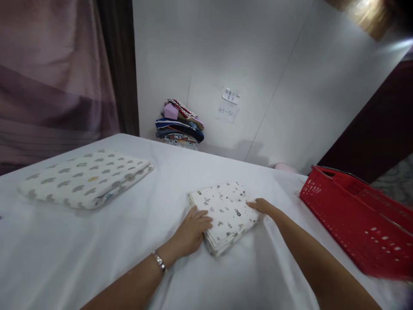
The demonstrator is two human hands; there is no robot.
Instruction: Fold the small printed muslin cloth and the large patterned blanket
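Observation:
A folded white cloth (227,211) with a small grey and brown print lies in front of me on the white-covered table (142,249). Its layers show along the near edge. My left hand (190,230), with a metal band at the wrist, grips the cloth's left edge, fingers over the top. At the opposite side, my right hand (261,206) holds the right edge, its fingertips on the upper face. The thumbs and whatever is under the cloth are hidden.
On the left lies a larger folded cloth (80,176) with grey cloud-like shapes. A red perforated basket (358,219) stands at the right. Behind the table, a stack of folded fabrics (180,122) rests against the white wall (245,51), beside paper notes (228,107). A curtain (54,77) hangs at the left.

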